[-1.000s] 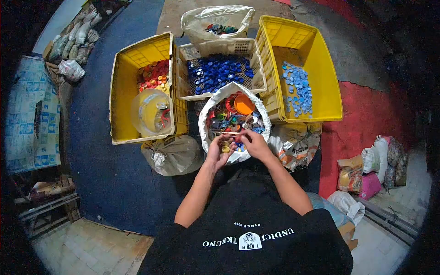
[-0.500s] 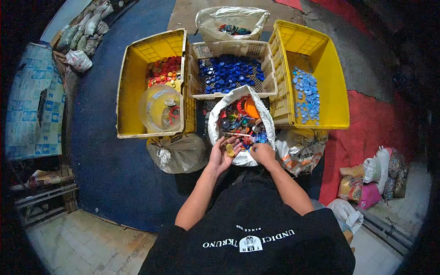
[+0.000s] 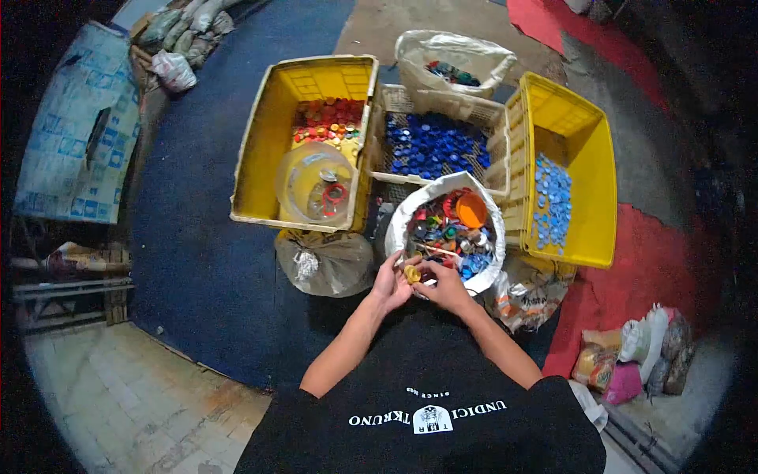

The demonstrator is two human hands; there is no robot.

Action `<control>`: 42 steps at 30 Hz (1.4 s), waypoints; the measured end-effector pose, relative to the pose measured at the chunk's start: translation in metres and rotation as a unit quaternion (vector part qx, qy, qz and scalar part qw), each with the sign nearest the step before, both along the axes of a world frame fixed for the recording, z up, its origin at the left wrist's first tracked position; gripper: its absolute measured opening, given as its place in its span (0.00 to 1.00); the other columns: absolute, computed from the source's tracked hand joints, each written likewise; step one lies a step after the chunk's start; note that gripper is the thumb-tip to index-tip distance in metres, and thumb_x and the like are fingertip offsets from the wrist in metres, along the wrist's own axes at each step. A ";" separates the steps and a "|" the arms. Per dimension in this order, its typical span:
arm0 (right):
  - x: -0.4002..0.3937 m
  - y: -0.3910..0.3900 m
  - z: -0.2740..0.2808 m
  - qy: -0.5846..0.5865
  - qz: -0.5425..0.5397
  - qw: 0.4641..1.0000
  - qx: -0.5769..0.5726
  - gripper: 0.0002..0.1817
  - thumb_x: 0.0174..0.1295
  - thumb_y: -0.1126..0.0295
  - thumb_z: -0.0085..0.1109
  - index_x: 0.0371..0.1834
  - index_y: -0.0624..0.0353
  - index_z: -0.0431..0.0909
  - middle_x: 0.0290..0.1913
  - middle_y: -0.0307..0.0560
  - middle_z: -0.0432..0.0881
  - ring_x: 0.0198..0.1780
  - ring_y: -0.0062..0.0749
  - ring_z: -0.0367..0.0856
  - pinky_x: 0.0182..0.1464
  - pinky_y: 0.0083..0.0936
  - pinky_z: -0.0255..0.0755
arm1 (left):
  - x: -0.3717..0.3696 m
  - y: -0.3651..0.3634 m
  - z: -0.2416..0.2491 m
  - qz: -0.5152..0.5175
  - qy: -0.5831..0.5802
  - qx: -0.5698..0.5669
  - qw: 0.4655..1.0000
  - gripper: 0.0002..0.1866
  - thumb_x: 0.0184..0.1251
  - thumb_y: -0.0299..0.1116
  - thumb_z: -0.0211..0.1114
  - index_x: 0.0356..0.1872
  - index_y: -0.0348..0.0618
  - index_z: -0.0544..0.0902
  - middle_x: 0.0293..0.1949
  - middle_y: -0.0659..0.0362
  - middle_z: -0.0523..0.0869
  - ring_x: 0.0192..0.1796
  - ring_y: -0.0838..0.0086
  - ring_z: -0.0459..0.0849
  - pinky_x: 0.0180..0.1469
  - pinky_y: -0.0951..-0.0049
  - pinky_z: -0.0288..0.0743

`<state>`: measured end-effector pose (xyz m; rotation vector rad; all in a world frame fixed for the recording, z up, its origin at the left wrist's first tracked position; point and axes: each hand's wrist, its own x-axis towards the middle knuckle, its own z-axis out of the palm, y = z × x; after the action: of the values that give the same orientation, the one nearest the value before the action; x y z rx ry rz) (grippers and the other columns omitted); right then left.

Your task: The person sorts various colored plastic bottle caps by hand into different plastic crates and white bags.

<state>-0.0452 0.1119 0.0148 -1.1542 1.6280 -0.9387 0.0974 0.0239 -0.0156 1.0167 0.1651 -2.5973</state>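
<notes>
Yellow bottle caps (image 3: pixel 412 273) rest in my left hand (image 3: pixel 392 284), which is cupped palm up at the near rim of a white sack (image 3: pixel 400 225). My right hand (image 3: pixel 444 287) meets it from the right, its bent fingers pinched at the caps; part of the grip is hidden. Inside the sack lie mixed plastic caps and lids (image 3: pixel 450 237) in many colours, with a large orange lid (image 3: pixel 471 210) on top.
A left yellow crate (image 3: pixel 251 178) holds red and yellow caps and a clear round tub (image 3: pixel 296 186). Dark blue caps fill a white crate (image 3: pixel 395 101); light blue caps lie in a right yellow crate (image 3: pixel 592 182). Behind stands another sack (image 3: pixel 493 59). Tied bags (image 3: pixel 328 261) sit below.
My right hand has moved left from the sack's front edge to the yellow caps in my left hand. The left fingers have curled more. The view has swung, shifting the crates right and down.
</notes>
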 end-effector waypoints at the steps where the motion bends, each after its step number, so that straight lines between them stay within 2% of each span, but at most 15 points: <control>1: 0.003 -0.006 0.003 0.023 0.009 1.000 -0.001 0.25 0.51 0.67 0.69 0.54 0.60 0.76 0.41 0.52 0.86 0.42 0.36 0.86 0.47 0.30 0.78 | 0.006 -0.002 0.000 0.012 0.009 0.011 1.000 0.29 0.72 0.48 0.48 0.56 0.27 0.71 0.54 0.42 0.77 0.57 0.53 0.78 0.63 0.55 0.71; 6: 0.014 -0.070 0.013 0.044 0.078 0.996 0.017 0.25 0.55 0.60 0.69 0.52 0.64 0.79 0.42 0.50 0.86 0.43 0.31 0.85 0.47 0.27 0.78 | 0.022 -0.054 0.028 0.027 0.010 0.007 1.000 0.30 0.71 0.49 0.46 0.58 0.26 0.69 0.54 0.41 0.77 0.58 0.52 0.76 0.67 0.54 0.66; 8: 0.021 -0.136 0.046 0.088 0.042 0.994 -0.038 0.28 0.52 0.56 0.70 0.53 0.62 0.79 0.40 0.52 0.86 0.40 0.34 0.85 0.45 0.29 0.78 | 0.021 -0.124 0.019 0.073 0.061 -0.106 0.990 0.32 0.71 0.51 0.42 0.57 0.26 0.70 0.53 0.39 0.77 0.58 0.51 0.76 0.66 0.51 0.67; 9: 0.020 -0.176 0.049 0.074 0.024 0.994 -0.079 0.31 0.53 0.55 0.69 0.58 0.62 0.75 0.45 0.56 0.84 0.42 0.37 0.85 0.47 0.30 0.77 | 0.017 -0.161 0.054 0.077 0.148 -0.190 0.968 0.28 0.71 0.49 0.44 0.53 0.29 0.72 0.49 0.44 0.80 0.52 0.54 0.79 0.62 0.54 0.70; 11: 0.018 -0.238 0.072 0.059 -0.010 0.985 -0.164 0.38 0.56 0.54 0.66 0.66 0.64 0.66 0.56 0.63 0.77 0.50 0.44 0.82 0.53 0.32 0.74 | 0.010 -0.218 0.123 0.127 0.077 -0.193 0.970 0.33 0.70 0.57 0.43 0.55 0.32 0.72 0.49 0.46 0.79 0.53 0.57 0.78 0.63 0.51 0.68; 13: 0.014 -0.277 0.085 0.073 -0.029 0.979 -0.190 0.43 0.57 0.53 0.63 0.71 0.66 0.57 0.64 0.68 0.69 0.57 0.49 0.77 0.60 0.34 0.69 | 0.014 -0.261 0.142 0.179 0.025 -0.225 0.958 0.45 0.66 0.65 0.45 0.72 0.38 0.52 0.71 0.37 0.55 0.71 0.46 0.58 0.69 0.36 0.52; 16: 0.002 -0.276 0.083 0.089 -0.034 0.984 -0.148 0.42 0.58 0.52 0.61 0.71 0.66 0.58 0.65 0.67 0.68 0.63 0.51 0.71 0.67 0.36 0.62 | 0.029 -0.272 0.142 0.214 -0.052 -0.201 0.955 0.47 0.67 0.64 0.46 0.74 0.40 0.42 0.74 0.38 0.41 0.74 0.42 0.50 0.72 0.41 0.46; 20: -0.025 -0.180 0.045 0.042 0.024 0.995 -0.087 0.35 0.59 0.53 0.62 0.65 0.62 0.66 0.58 0.61 0.74 0.60 0.47 0.74 0.62 0.34 0.67 | 0.040 -0.206 0.072 0.157 -0.150 -0.248 0.944 0.35 0.68 0.52 0.53 0.69 0.42 0.60 0.67 0.44 0.64 0.68 0.54 0.65 0.70 0.55 0.57; 23: -0.047 -0.088 0.032 0.010 -0.062 0.995 0.080 0.29 0.59 0.57 0.63 0.60 0.62 0.72 0.55 0.55 0.78 0.54 0.39 0.79 0.57 0.31 0.71 | 0.039 -0.146 0.042 0.056 -0.176 -0.245 0.952 0.27 0.69 0.46 0.56 0.63 0.42 0.69 0.51 0.56 0.80 0.47 0.70 0.82 0.47 0.71 0.75; 30: -0.095 0.042 -0.002 -0.024 -0.305 0.942 0.135 0.16 0.60 0.67 0.61 0.49 0.62 0.78 0.44 0.49 0.84 0.44 0.31 0.83 0.45 0.26 0.76 | -0.001 -0.056 0.022 -0.129 -0.187 -0.502 0.835 0.14 0.70 0.35 0.59 0.51 0.38 0.79 0.42 0.59 0.85 0.41 0.77 0.83 0.43 0.76 0.75; 34: -0.090 0.041 -0.010 0.052 -0.269 0.959 0.076 0.13 0.61 0.66 0.60 0.46 0.62 0.79 0.42 0.49 0.84 0.43 0.33 0.84 0.45 0.28 0.77 | -0.029 -0.024 0.036 -0.342 -0.169 -0.707 0.596 0.22 0.64 0.36 0.64 0.56 0.34 0.75 0.47 0.50 0.85 0.50 0.66 0.84 0.54 0.67 0.75; 35: -0.084 0.031 -0.010 0.053 -0.264 0.961 0.065 0.13 0.60 0.67 0.60 0.45 0.62 0.80 0.42 0.51 0.84 0.43 0.37 0.84 0.46 0.30 0.77 | -0.030 -0.021 0.040 -0.415 -0.204 -0.772 0.435 0.28 0.59 0.43 0.65 0.58 0.40 0.75 0.48 0.47 0.84 0.53 0.61 0.83 0.55 0.61 0.75; 36: -0.079 0.024 -0.012 0.052 -0.258 0.963 0.054 0.12 0.60 0.68 0.60 0.44 0.63 0.80 0.42 0.52 0.84 0.43 0.40 0.84 0.47 0.33 0.77 | -0.034 -0.014 0.036 -0.421 -0.204 -0.770 0.433 0.28 0.59 0.43 0.65 0.58 0.40 0.75 0.48 0.47 0.84 0.53 0.61 0.83 0.55 0.61 0.75; 38: -0.074 0.013 -0.028 0.276 -0.142 0.946 -0.092 0.11 0.58 0.72 0.59 0.43 0.63 0.81 0.41 0.56 0.83 0.42 0.49 0.83 0.47 0.40 0.76 | -0.042 -0.006 0.016 -0.657 -0.155 -0.695 0.246 0.26 0.55 0.47 0.64 0.55 0.48 0.78 0.45 0.47 0.85 0.51 0.57 0.83 0.53 0.59 0.75; 42: -0.055 0.006 -0.071 0.269 0.042 0.940 0.204 0.11 0.59 0.69 0.55 0.42 0.54 0.84 0.38 0.59 0.82 0.42 0.55 0.81 0.46 0.44 0.75 | -0.045 0.018 -0.028 -0.702 -0.082 -0.688 0.165 0.14 0.57 0.41 0.59 0.43 0.53 0.82 0.37 0.51 0.87 0.42 0.54 0.86 0.49 0.49 0.75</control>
<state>-0.1004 0.1182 -0.0560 -1.2309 2.0607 -0.2004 0.0524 0.0423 -0.0432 -0.1440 2.2818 0.7300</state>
